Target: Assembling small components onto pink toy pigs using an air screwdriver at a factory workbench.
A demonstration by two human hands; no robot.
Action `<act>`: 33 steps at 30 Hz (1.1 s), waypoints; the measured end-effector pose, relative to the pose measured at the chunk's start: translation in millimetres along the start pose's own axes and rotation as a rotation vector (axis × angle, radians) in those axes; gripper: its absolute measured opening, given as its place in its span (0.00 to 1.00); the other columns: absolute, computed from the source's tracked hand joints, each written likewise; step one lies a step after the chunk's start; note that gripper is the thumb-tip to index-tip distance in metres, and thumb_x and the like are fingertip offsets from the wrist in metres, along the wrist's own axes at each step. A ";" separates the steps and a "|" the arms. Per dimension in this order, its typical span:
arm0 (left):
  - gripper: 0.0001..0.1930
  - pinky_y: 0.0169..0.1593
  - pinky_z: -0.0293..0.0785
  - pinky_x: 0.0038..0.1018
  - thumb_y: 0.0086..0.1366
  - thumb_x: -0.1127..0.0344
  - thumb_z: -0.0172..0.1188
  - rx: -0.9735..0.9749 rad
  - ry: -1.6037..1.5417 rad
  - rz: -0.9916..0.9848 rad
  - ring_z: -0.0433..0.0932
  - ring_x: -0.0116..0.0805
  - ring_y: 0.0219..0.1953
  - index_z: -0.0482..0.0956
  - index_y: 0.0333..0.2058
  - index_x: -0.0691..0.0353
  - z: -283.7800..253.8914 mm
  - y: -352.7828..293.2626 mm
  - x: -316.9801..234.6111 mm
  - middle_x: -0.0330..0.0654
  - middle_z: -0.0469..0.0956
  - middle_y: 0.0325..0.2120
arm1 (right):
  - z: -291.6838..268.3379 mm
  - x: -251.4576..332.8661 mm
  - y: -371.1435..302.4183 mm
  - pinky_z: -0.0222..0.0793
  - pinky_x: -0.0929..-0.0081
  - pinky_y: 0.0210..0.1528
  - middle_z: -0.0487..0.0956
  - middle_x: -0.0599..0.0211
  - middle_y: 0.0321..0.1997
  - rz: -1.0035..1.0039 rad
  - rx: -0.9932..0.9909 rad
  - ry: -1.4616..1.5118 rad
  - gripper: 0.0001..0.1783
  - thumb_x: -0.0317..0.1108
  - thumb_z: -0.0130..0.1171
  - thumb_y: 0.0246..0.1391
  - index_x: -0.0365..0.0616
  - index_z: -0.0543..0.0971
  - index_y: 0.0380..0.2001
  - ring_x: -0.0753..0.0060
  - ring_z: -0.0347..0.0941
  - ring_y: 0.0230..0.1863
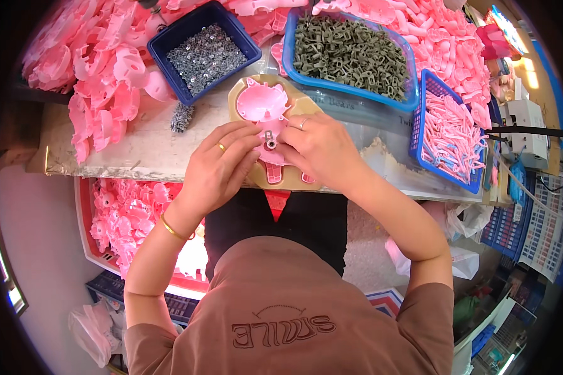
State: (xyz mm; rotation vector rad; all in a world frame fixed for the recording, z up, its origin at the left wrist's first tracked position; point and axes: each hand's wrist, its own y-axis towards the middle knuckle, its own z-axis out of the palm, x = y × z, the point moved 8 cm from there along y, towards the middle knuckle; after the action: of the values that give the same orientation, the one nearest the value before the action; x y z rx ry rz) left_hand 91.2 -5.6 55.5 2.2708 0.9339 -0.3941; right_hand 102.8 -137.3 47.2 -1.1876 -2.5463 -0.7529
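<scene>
On the table's near [162, 149] side, the tan holder [303, 104] carries the pink shell [263, 102], seated but uncovered. The right hand [322, 147] and left hand [221, 160] flank its middle, hiding its sides, fingers bunched; whether they pinch anything, I cannot tell. The grey clip [269, 135] seems placed; fixing is unclear.
</scene>
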 end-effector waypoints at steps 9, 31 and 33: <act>0.10 0.51 0.76 0.36 0.59 0.73 0.63 0.005 0.018 0.056 0.78 0.46 0.48 0.79 0.41 0.64 -0.7 3.0 0.4 0.44 0.81 0.44 | 12.8 5.3 5.8 0.70 0.67 0.47 0.76 0.63 0.33 -0.164 0.249 -0.209 0.06 0.30 0.60 0.45 0.41 0.79 0.27 0.62 0.76 0.41; 0.10 0.57 0.70 0.40 0.57 0.64 0.65 0.127 0.173 -0.021 0.70 0.47 0.55 0.77 0.35 0.59 22.8 -0.9 -17.6 0.45 0.74 0.49 | 7.6 -0.1 11.0 0.70 0.63 0.45 0.76 0.62 0.31 -0.175 0.187 -0.061 0.07 0.32 0.63 0.44 0.42 0.77 0.27 0.59 0.76 0.39; 0.09 0.57 0.70 0.40 0.57 0.64 0.65 0.105 0.180 -0.031 0.71 0.47 0.54 0.76 0.34 0.59 21.6 -0.7 -19.0 0.45 0.74 0.48 | 5.9 2.3 10.7 0.71 0.64 0.45 0.75 0.63 0.31 -0.197 0.168 -0.050 0.07 0.31 0.61 0.44 0.42 0.77 0.27 0.60 0.76 0.39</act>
State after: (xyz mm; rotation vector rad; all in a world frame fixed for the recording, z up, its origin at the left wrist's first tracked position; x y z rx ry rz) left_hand 76.7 -29.4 48.3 2.4208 1.0619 -0.2606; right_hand 109.6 -126.9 47.0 -0.9247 -2.7345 -0.5406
